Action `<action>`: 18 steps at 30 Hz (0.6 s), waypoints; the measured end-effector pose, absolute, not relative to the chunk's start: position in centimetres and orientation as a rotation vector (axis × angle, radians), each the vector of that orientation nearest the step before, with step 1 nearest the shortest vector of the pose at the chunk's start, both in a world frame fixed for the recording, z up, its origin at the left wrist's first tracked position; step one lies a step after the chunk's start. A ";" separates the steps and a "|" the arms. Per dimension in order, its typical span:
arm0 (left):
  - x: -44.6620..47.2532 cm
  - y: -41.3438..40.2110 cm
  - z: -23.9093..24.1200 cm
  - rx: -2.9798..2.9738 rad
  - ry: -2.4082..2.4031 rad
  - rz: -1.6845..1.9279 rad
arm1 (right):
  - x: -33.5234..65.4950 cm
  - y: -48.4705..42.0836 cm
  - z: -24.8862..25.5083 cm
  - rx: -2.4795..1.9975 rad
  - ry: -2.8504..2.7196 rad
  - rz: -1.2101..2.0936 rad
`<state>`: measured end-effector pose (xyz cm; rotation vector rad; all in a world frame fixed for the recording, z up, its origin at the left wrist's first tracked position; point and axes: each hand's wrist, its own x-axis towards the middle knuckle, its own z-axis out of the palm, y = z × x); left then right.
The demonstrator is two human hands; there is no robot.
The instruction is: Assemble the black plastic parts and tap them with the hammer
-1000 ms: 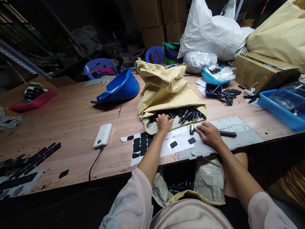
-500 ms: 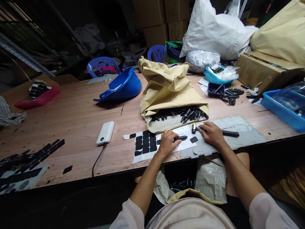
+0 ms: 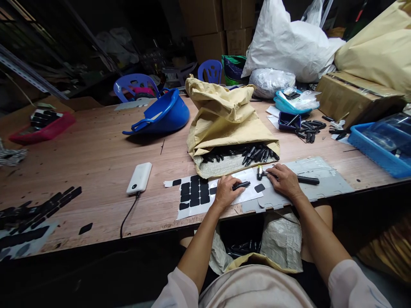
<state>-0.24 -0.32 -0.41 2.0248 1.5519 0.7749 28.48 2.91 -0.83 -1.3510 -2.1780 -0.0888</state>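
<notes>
My left hand (image 3: 225, 191) is closed on a short black pen-like cylinder (image 3: 241, 185), which lies level just over the white sheet (image 3: 247, 175). My right hand (image 3: 284, 181) wraps round a small hammer (image 3: 308, 180) near its head; the black grip sticks out to the right and the pale-tipped head (image 3: 260, 172) points left. Between the hands a single black rounded patch (image 3: 260, 188) rests on the sheet. Rows of such black patches (image 3: 195, 191) lie left of my left hand. My left fingertips are partly hidden.
A beige sack (image 3: 229, 124) opens toward me with black cylinders (image 3: 257, 154) in its mouth. A grey board (image 3: 334, 179) lies under the hammer. Around stand a white power bank (image 3: 139, 178) with a cable, a blue basin (image 3: 171, 113), a blue basket (image 3: 379, 149) and a carton (image 3: 356, 96).
The whole view has shifted slightly, moving the scene a little to the left. Both hands keep their holds on the black cylinder and the hammer.
</notes>
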 end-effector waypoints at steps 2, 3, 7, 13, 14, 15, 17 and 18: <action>-0.3 -0.4 -0.5 2.029 1.550 0.785 | 28.5 2.9 -0.9 -1.356 -2.174 -0.091; -0.3 -0.4 -0.6 2.032 1.549 0.790 | 28.5 2.9 -0.9 -1.357 -2.174 -0.093; -0.4 -0.5 -0.5 2.036 1.540 0.798 | 28.4 2.8 -0.8 -1.364 -2.176 -0.101; -0.5 -0.5 -0.5 2.039 1.535 0.787 | 28.2 2.7 -0.5 -1.363 -2.173 -0.090; -0.5 -0.5 -0.5 2.039 1.536 0.788 | 28.2 2.7 -0.5 -1.362 -2.171 -0.091; -0.5 -0.5 -0.5 2.041 1.536 0.788 | 28.2 2.7 -0.5 -1.360 -2.170 -0.093; -0.5 -0.5 -0.6 2.047 1.537 0.786 | 28.3 2.7 -0.5 -1.357 -2.170 -0.094; -0.5 -0.5 -0.6 2.049 1.538 0.786 | 28.3 2.7 -0.5 -1.356 -2.169 -0.094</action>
